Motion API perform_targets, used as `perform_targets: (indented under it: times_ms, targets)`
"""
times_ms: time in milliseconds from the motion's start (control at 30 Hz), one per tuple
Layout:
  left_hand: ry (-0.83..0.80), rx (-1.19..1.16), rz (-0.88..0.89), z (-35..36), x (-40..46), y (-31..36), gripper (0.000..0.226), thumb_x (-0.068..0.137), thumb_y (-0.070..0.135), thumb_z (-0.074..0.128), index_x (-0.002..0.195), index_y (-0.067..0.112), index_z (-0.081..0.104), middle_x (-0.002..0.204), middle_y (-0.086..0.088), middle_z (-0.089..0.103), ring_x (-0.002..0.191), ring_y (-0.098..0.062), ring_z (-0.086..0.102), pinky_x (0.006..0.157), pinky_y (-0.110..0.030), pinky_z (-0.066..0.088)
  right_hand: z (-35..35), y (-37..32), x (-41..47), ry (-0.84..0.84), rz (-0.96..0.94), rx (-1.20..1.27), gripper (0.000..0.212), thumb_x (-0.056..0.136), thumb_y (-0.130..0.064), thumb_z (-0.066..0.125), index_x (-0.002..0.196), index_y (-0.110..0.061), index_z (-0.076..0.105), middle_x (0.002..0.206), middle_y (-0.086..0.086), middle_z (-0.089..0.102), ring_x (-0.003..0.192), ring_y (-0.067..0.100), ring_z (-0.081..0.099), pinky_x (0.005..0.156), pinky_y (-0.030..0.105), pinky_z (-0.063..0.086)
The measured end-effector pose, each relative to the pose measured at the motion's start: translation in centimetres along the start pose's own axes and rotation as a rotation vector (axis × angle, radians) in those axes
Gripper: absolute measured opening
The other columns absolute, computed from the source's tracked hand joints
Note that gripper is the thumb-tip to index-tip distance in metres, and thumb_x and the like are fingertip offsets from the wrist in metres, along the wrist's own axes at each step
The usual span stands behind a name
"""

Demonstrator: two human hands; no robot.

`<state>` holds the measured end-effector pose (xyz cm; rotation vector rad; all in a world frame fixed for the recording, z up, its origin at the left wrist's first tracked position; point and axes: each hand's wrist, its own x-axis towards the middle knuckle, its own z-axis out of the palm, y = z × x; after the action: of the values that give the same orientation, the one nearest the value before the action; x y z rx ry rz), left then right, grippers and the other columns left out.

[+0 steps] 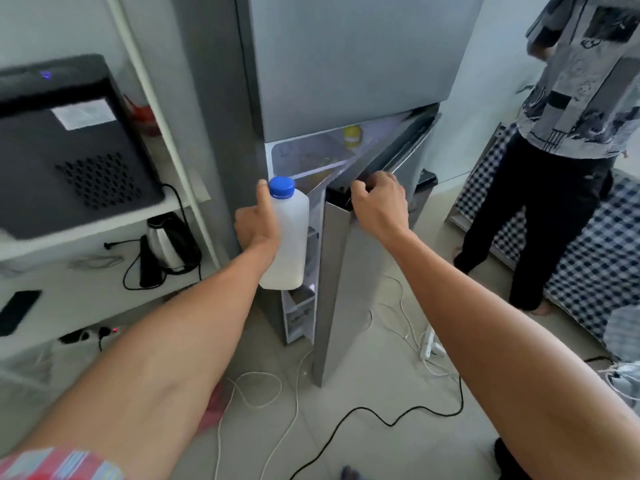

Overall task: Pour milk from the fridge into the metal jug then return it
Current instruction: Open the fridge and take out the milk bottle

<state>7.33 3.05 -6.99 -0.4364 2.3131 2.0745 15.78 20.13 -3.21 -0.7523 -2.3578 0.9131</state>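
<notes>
The left hand [258,225] is wrapped round a milk bottle [288,237], thumb lying up along its shoulder, fingers hidden behind it. The bottle is a squarish, translucent white plastic thing with rounded corners and a ribbed blue screw cap [281,187]; it is held upright in the air, right in front of the gap of the open fridge [346,64]. The right hand [377,202] is curled over the top edge of the lower door [349,282], fingers hooked down behind the rim, gripping it. That door is smooth brushed grey metal, swung part way out, and the upper door above it is shut and flat.

Inside, the lit compartment shows pale plastic shelves and a yellow jar [353,135] towards the back.

To the left, a white shelf unit [173,206] carries a matt black box with a perforated vent [69,150] above and a shiny steel kettle [166,244] with a black handle below, its cord looping beside it. Thin white and black cables [388,415] trail over the pale tiled floor. Another person [571,150], in a patterned shirt and dark trousers, stands to the right beside a checked blue-and-white cloth [588,265].
</notes>
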Motion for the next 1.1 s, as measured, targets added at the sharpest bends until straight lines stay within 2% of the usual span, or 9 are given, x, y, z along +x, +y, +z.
perform_targets:
  times_ms: [67,133,233,333,433,500,733,933,1100]
  targets:
    - [0.033,-0.013,0.001,-0.5,0.7,0.3,0.068,0.088,0.073,0.049,0.068,0.009,0.059,0.073,-0.005,0.062,0.072,-0.027,0.061,0.064,-0.033,0.042,1.7,0.2,0.9,-0.024,-0.137,-0.068,0.027,0.097,-0.035,0.049,0.102,-0.013,0.064,0.121,-0.001,0.058,0.113,0.022,0.054,0.080,0.032,0.039]
    - [0.073,-0.019,0.018,-0.9,1.2,0.6,0.060,0.090,0.064,0.052,0.061,0.012,0.052,0.066,-0.001,0.056,0.066,-0.023,0.055,0.065,-0.035,0.044,3.4,0.3,1.8,-0.031,-0.251,-0.103,0.030,0.101,-0.038,0.047,0.108,-0.013,0.063,0.123,0.000,0.057,0.123,0.023,0.050,0.085,0.036,0.046]
    - [0.137,-0.017,0.048,-1.8,2.2,0.8,0.049,0.088,0.052,0.054,0.062,0.010,0.049,0.066,-0.003,0.054,0.063,-0.023,0.050,0.060,-0.033,0.041,5.4,0.2,3.2,-0.069,-0.350,-0.162,0.035,0.105,-0.042,0.039,0.116,-0.017,0.061,0.130,0.002,0.054,0.136,0.023,0.041,0.092,0.048,0.053]
    - [0.192,-0.033,0.049,-2.4,2.6,1.2,0.043,0.091,0.041,0.055,0.062,0.011,0.043,0.068,-0.004,0.050,0.061,-0.021,0.044,0.060,-0.033,0.035,6.7,0.2,4.6,-0.134,-0.408,-0.286,0.041,0.107,-0.043,0.034,0.136,-0.022,0.053,0.153,0.007,0.044,0.150,0.027,0.027,0.097,0.053,0.052]
    - [0.220,-0.043,0.046,-2.7,2.9,1.5,0.042,0.090,0.042,0.053,0.064,0.010,0.044,0.064,0.000,0.048,0.058,-0.020,0.042,0.056,-0.031,0.032,7.5,-0.2,5.6,-0.180,-0.459,-0.367,0.049,0.108,-0.042,0.033,0.151,-0.020,0.040,0.162,0.008,0.034,0.154,0.028,0.019,0.100,0.055,0.049]
    - [0.231,-0.048,0.013,-2.9,3.0,1.8,0.045,0.084,0.049,0.050,0.073,0.006,0.052,0.069,0.000,0.049,0.061,-0.022,0.043,0.053,-0.031,0.030,7.9,-0.4,6.0,-0.205,-0.461,-0.387,0.056,0.109,-0.040,0.035,0.158,-0.014,0.030,0.168,0.006,0.025,0.158,0.026,0.013,0.105,0.053,0.044]
    - [0.313,-0.004,0.015,-2.6,3.3,2.5,0.042,0.090,0.048,0.050,0.081,0.007,0.054,0.075,-0.003,0.056,0.058,-0.019,0.044,0.052,-0.031,0.031,8.8,-1.0,7.3,-0.266,-0.472,-0.407,0.065,0.110,-0.041,0.032,0.165,-0.009,0.015,0.174,0.005,0.011,0.160,0.023,0.003,0.112,0.049,0.043]
    - [0.313,-0.029,0.012,-2.1,3.0,2.9,0.039,0.086,0.049,0.049,0.079,0.010,0.046,0.073,-0.001,0.051,0.056,-0.019,0.040,0.052,-0.031,0.029,8.9,-1.3,7.9,-0.312,-0.486,-0.449,0.067,0.111,-0.039,0.032,0.166,-0.010,0.006,0.174,0.002,0.003,0.160,0.021,-0.003,0.105,0.046,0.047]
    - [0.311,-0.049,0.033,-1.9,2.7,3.2,0.037,0.086,0.046,0.049,0.078,0.011,0.043,0.070,-0.001,0.047,0.056,-0.019,0.038,0.052,-0.030,0.029,8.8,-1.9,8.8,-0.388,-0.467,-0.467,0.068,0.111,-0.036,0.033,0.166,-0.013,0.000,0.174,-0.001,-0.002,0.160,0.019,-0.007,0.106,0.047,0.044]
